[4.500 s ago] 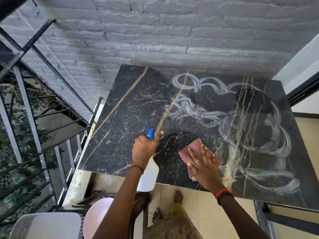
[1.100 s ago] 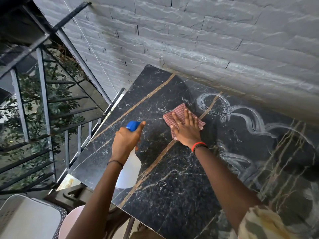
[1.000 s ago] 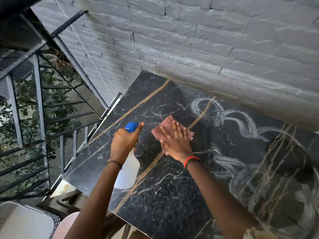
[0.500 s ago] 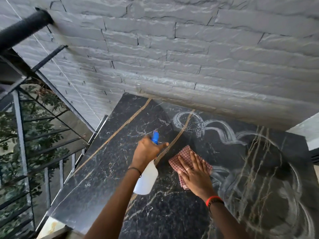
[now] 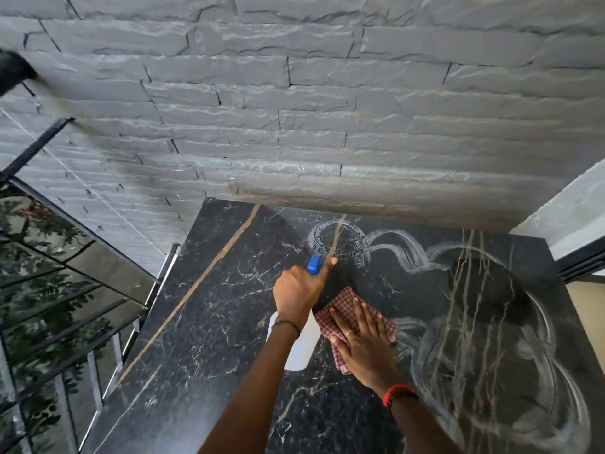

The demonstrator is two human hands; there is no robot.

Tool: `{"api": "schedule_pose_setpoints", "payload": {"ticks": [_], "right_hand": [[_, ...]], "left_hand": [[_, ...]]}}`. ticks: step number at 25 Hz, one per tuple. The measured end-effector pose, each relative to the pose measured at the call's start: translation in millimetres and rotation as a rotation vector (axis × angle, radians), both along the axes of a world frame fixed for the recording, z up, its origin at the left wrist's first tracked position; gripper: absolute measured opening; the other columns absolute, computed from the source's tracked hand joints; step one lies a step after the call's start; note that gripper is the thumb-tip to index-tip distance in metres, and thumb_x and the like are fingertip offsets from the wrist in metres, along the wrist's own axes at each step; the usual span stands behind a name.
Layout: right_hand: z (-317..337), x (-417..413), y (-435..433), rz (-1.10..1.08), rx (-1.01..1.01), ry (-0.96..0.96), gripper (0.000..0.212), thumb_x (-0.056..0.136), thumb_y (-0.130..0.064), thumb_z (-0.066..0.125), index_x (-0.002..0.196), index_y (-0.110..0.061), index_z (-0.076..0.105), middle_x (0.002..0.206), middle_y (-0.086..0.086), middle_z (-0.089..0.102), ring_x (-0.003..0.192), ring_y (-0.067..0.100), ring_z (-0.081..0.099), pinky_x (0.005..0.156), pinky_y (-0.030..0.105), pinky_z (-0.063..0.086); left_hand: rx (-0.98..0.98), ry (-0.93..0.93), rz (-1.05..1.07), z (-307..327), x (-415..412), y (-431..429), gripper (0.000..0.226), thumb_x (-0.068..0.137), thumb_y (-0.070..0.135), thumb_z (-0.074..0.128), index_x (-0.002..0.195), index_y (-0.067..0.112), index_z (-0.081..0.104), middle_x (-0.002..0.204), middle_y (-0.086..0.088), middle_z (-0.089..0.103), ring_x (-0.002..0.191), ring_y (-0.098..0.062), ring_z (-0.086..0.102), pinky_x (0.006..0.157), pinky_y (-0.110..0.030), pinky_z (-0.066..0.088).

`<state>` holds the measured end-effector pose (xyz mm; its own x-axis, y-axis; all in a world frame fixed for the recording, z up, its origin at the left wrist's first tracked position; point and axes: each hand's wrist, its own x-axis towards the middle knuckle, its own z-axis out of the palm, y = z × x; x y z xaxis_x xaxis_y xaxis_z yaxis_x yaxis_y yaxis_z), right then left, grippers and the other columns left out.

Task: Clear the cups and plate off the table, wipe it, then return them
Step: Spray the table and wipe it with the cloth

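Cloth (image 5: 352,317) lies under my flat, open right hand (image 5: 363,348) to wipe the bench (image 5: 203,339); left hand (image 5: 296,291) fingers wrap the spray bottle (image 5: 302,347), aimed ready.

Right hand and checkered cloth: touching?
Touching. Head view shows the right hand spread flat on the checkered cloth, pressing it onto the table.

Head camera looks steeply down, seemingly close above the table (image 5: 209,322).
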<state>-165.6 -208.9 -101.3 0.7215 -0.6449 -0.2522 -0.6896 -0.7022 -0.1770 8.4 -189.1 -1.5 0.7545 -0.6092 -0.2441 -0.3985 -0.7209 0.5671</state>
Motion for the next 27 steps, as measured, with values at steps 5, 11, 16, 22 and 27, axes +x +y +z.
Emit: {"api": "schedule_pose_setpoints", "payload": {"ticks": [5, 11, 16, 22, 27], "right_hand": [[-2, 0, 3, -0.024, -0.002, -0.052, 0.058, 0.097, -0.048, 0.039, 0.148, -0.042, 0.011, 0.159, 0.013, -0.005, 0.147, 0.032, -0.004, 0.115, 0.046, -0.010], [-6, 1, 4, -0.039, -0.004, -0.045, 0.057, 0.097, -0.053, 0.028, 0.144, -0.046, -0.004, 0.158, 0.011, -0.012, 0.147, 0.027, -0.013, 0.115, 0.043, -0.014], [-6, 12, -8, -0.086, 0.023, -0.038, 0.057, 0.096, -0.057, 0.020, 0.143, -0.048, -0.011, 0.159, 0.010, -0.015, 0.147, 0.027, -0.013, 0.119, 0.044, -0.008], [-2, 65, -102, -0.199, 0.013, -0.011, 0.056, 0.099, -0.052, 0.019, 0.149, -0.042, -0.005, 0.158, 0.016, -0.015, 0.147, 0.032, -0.012, 0.119, 0.052, 0.003], [-4, 140, -140, -0.291, 0.087, -0.024, 0.056, 0.099, -0.053, 0.025, 0.150, -0.042, 0.004, 0.159, 0.012, -0.015, 0.147, 0.032, -0.012, 0.117, 0.053, -0.006]], "left_hand": [[-0.017, -0.017, -0.008, 2, 4, -2, 0.078, 0.066, 0.089, 0.027, 0.065, 0.015, 0.050, 0.066, -0.010, 0.060, 0.064, -0.030, 0.066, 0.064, -0.037, 0.058], [-0.045, 0.109, -0.062, -3, 12, -4, 0.079, 0.075, 0.081, 0.040, 0.096, 0.007, 0.060, 0.072, -0.009, 0.056, 0.055, -0.019, 0.053, 0.057, -0.028, 0.048], [-0.075, 0.154, -0.034, -2, 29, -4, 0.069, 0.083, 0.072, 0.045, 0.100, 0.008, 0.062, 0.081, -0.013, 0.065, 0.068, -0.028, 0.064, 0.072, -0.039, 0.058], [-0.064, 0.196, 0.021, -9, 60, 3, 0.062, 0.085, 0.066, 0.048, 0.096, 0.006, 0.059, 0.077, -0.011, 0.065, 0.062, -0.021, 0.063, 0.069, -0.034, 0.057], [-0.006, 0.259, 0.067, -22, 85, 9, 0.060, 0.087, 0.064, 0.049, 0.109, 0.009, 0.057, 0.082, -0.010, 0.064, 0.064, -0.019, 0.061, 0.064, -0.030, 0.053]]}}
